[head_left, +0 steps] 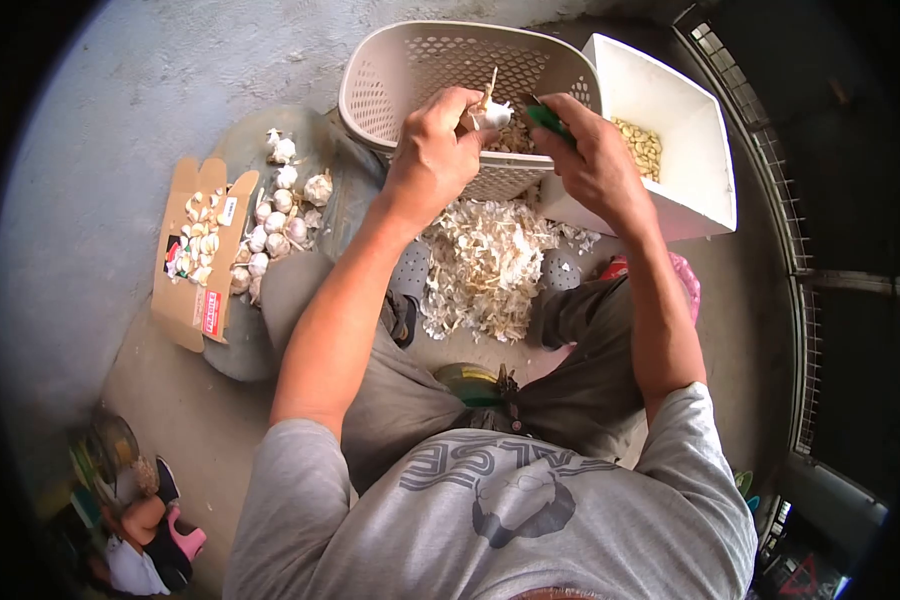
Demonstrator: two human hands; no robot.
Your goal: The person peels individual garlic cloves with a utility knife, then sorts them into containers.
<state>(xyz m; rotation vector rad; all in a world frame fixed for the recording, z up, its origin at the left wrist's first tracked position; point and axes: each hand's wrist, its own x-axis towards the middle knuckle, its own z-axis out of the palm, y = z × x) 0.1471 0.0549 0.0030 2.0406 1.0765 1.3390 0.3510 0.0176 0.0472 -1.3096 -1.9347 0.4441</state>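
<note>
My left hand is closed round a garlic bulb, whose dry stem points up. My right hand grips a green-handled knife just to the right of the bulb; its blade hardly shows. Both hands are over the near rim of a beige perforated basket, with peeled-off bits of garlic visible inside it. Below the basket, between my feet, lies a heap of papery garlic skins. Several whole garlic bulbs rest on a grey round surface to the left.
An open cardboard box with loose garlic cloves lies at the left. A white foam box at the right holds peeled cloves. Another person is at the lower left. A metal grille borders the right side.
</note>
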